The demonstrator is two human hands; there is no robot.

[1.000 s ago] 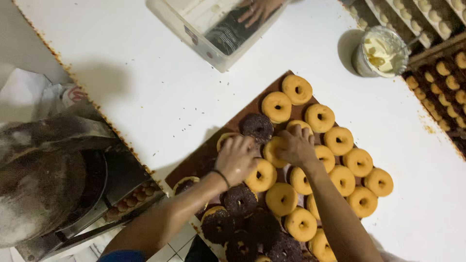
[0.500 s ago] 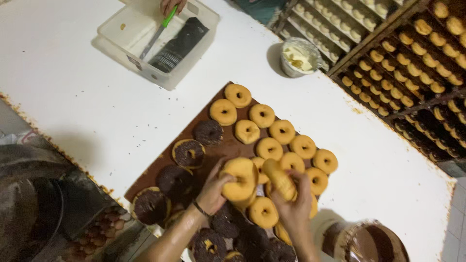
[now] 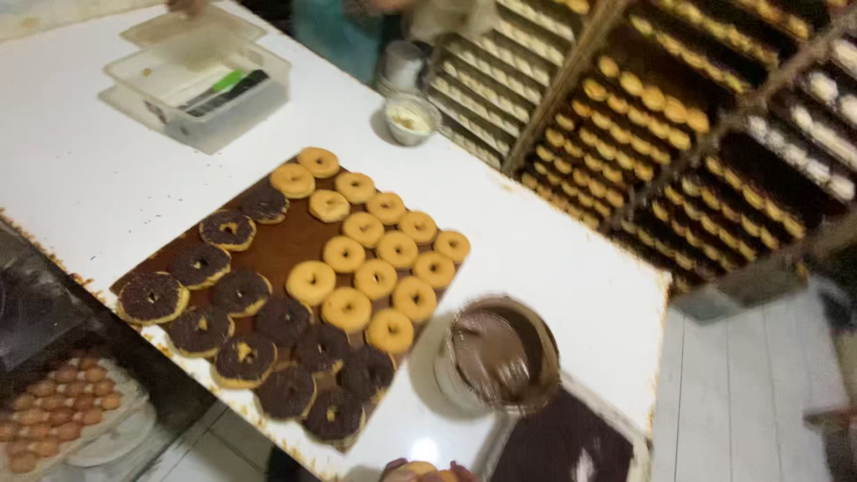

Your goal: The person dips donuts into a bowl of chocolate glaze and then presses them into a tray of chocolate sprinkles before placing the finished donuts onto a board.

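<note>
Fourteen plain doughnuts (image 3: 372, 278), eleven chocolate-topped doughnuts (image 3: 239, 292), one chocolate bowl (image 3: 503, 353), one clear tub (image 3: 201, 85).

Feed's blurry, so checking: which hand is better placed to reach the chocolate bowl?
Probably right: the bowl lies up and right of the donut, nearer the right hand than the left hand. Both barely show.

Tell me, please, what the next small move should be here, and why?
Probably carry the plain doughnut, which seems to be held in the hands at the bottom edge, over the bowl of chocolate and dip its top. The bowl stands close by, and the tray holds chocolate-coated doughnuts beside uncoated ones.
</note>
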